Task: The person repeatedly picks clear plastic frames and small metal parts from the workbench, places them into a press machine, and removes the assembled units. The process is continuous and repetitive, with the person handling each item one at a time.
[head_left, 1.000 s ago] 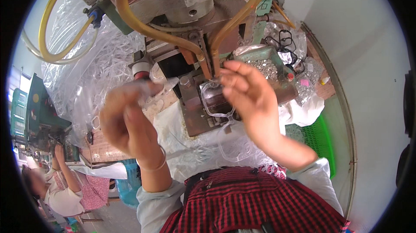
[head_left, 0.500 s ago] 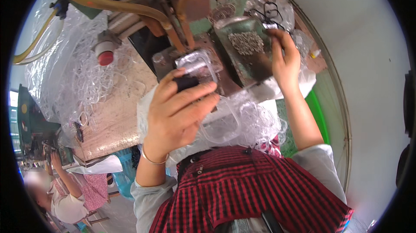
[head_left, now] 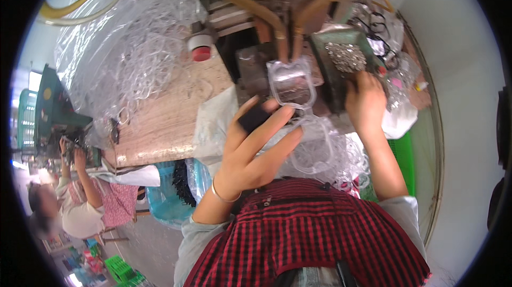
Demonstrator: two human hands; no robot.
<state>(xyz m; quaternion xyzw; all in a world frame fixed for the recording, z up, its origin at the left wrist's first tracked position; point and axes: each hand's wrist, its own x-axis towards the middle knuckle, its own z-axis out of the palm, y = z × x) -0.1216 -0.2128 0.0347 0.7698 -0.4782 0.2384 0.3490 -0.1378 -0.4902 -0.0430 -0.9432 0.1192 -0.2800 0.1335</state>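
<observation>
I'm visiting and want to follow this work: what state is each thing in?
Left hand, fingers spread beside the clear frame; contact unclear.
Right hand, fingers curled at the green tray; anything held is hidden.
Clear frame, one rim at the machine, the other toward the apron.
Green tray, partly filled with metal bits.
Red button, cannot tell whether pressed.

right hand's (head_left: 368, 101) fingertips mostly hidden, 2 hoses (head_left: 240, 1) cropped
</observation>
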